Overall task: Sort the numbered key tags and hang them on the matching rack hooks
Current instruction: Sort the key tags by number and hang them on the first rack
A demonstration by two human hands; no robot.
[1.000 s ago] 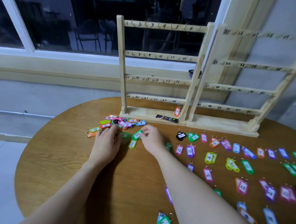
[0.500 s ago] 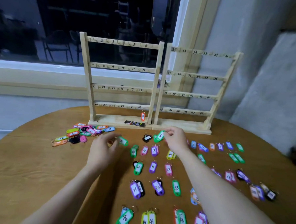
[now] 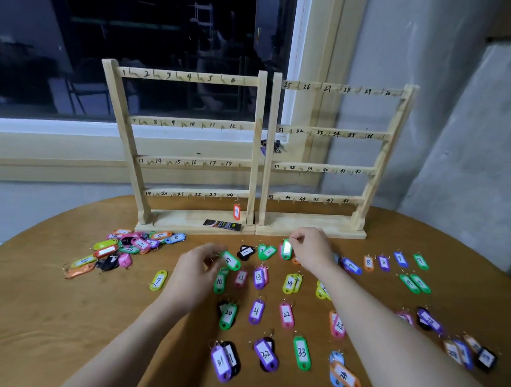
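Dark window behind, round wooden table (image 3: 34, 315) up front, and two wooden racks (image 3: 188, 160) standing side by side at the back edge with numbered hooks. Only one orange tag (image 3: 236, 212) hangs so far, on the bottom rail of the rack to the left, so I'd say it's still mostly sorting.

Loads of tags are laid out in rough rows across the table, plus an unsorted pile (image 3: 121, 251) off to the left.

Left hand (image 3: 195, 274) has its fingers curled at the ring end of a green tag (image 3: 230, 260), which sticks out just right of the fingertips; looks like a pinch. Right hand (image 3: 312, 249) pinches the top of another green tag (image 3: 287, 249) that hangs just left of the fingers, near the rack base.

These look like light, stiff plastic with a slick face, so the ring end is probably the best place to grab.
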